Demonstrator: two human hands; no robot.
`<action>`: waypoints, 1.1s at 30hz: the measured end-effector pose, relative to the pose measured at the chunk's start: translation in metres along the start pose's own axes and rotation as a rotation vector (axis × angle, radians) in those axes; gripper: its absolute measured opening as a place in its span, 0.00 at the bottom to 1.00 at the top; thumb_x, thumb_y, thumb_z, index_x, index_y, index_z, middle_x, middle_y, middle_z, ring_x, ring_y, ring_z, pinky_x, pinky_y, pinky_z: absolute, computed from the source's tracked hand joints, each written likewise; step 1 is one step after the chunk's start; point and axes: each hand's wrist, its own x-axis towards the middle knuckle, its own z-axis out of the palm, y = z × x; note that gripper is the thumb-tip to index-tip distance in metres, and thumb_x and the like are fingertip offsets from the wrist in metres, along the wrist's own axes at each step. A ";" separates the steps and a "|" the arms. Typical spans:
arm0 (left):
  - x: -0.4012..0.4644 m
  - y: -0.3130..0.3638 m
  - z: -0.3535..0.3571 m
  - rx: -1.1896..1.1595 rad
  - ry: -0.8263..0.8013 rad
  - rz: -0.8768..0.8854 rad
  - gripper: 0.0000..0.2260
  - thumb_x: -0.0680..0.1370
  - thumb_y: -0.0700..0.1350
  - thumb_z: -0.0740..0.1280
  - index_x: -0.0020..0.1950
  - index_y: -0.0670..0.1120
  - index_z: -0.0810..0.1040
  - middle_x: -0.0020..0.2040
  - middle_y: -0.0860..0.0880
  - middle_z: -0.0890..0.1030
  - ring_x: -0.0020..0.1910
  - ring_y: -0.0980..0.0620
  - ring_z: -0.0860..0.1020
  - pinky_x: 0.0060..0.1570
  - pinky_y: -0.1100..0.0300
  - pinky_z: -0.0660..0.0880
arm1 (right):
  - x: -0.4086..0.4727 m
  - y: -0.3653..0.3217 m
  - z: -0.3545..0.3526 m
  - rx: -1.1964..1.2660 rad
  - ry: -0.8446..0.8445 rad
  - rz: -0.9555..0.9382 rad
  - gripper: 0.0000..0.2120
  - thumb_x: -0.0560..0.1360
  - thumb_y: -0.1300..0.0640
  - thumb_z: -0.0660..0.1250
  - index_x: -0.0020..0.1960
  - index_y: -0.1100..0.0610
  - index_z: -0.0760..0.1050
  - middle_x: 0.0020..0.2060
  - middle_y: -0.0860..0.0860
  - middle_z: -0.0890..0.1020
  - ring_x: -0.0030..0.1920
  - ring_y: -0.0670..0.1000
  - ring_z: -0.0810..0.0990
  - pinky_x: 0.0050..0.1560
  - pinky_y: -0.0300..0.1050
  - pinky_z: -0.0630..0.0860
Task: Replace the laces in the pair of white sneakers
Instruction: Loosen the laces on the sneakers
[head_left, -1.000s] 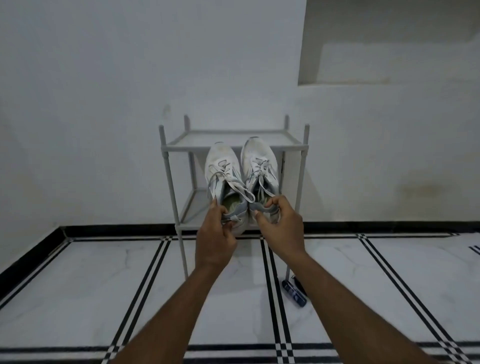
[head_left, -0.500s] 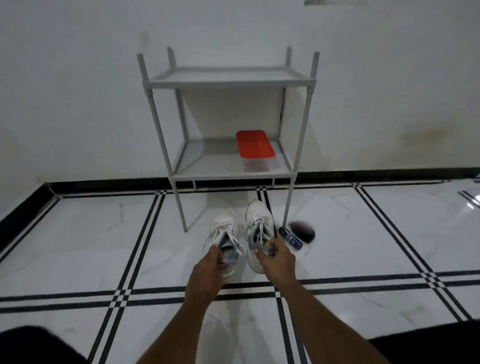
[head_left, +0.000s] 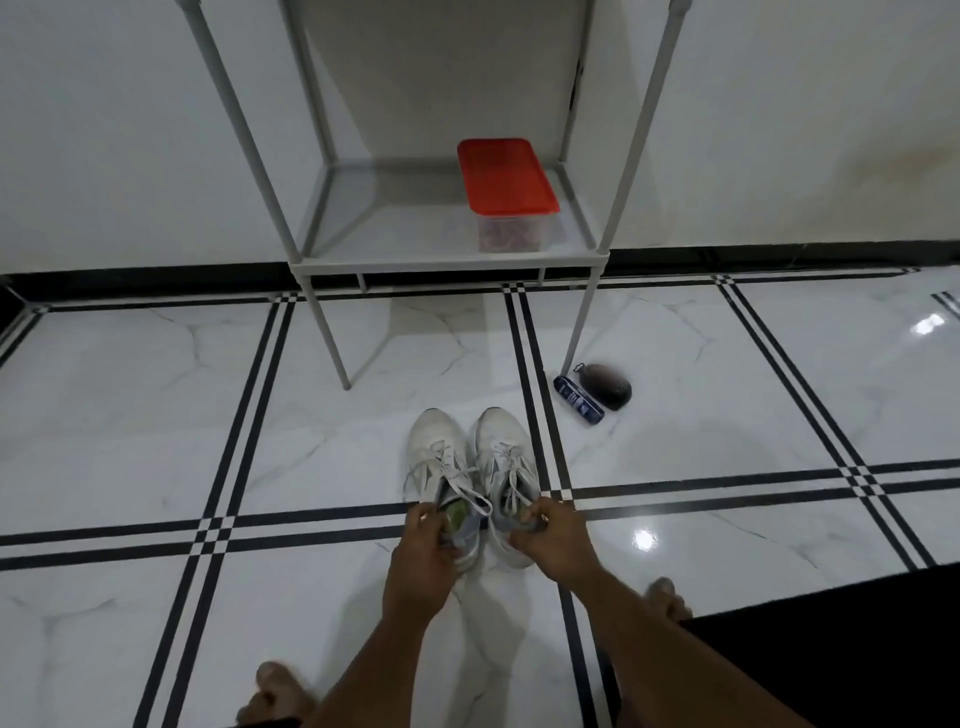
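Left hand (head_left: 423, 564) pinches heel collar of left sneaker (head_left: 441, 478); right hand (head_left: 553, 540) grips heel of right sneaker (head_left: 506, 467). Both on tiled floor (head_left: 156, 441), before shelf rack (head_left: 447, 265). Old laces (loose, trailing) may snag under soles and tighten into knot.

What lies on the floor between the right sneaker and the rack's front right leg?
In the head view, a dark blue tube lies there, beside a black pouch, past the right sneaker and near the rack's front right leg.
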 end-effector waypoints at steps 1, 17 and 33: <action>0.000 -0.001 0.001 0.014 -0.001 0.007 0.18 0.71 0.47 0.67 0.61 0.51 0.78 0.67 0.58 0.71 0.49 0.50 0.83 0.47 0.52 0.82 | 0.007 0.008 0.003 -0.014 -0.021 0.010 0.17 0.57 0.43 0.80 0.43 0.44 0.80 0.38 0.46 0.85 0.40 0.48 0.85 0.48 0.55 0.84; 0.094 0.075 0.020 0.530 -0.203 0.208 0.25 0.78 0.39 0.65 0.75 0.50 0.73 0.73 0.49 0.75 0.65 0.42 0.74 0.61 0.46 0.74 | 0.000 -0.028 -0.007 -0.145 -0.108 0.019 0.29 0.69 0.44 0.81 0.62 0.55 0.75 0.53 0.49 0.83 0.55 0.54 0.84 0.35 0.33 0.67; 0.169 0.146 0.000 -0.432 0.158 -0.216 0.10 0.80 0.32 0.60 0.46 0.44 0.77 0.42 0.48 0.81 0.41 0.48 0.81 0.45 0.54 0.82 | 0.013 -0.009 -0.006 -0.188 -0.129 -0.011 0.35 0.60 0.35 0.69 0.65 0.45 0.77 0.55 0.49 0.83 0.58 0.54 0.83 0.56 0.46 0.80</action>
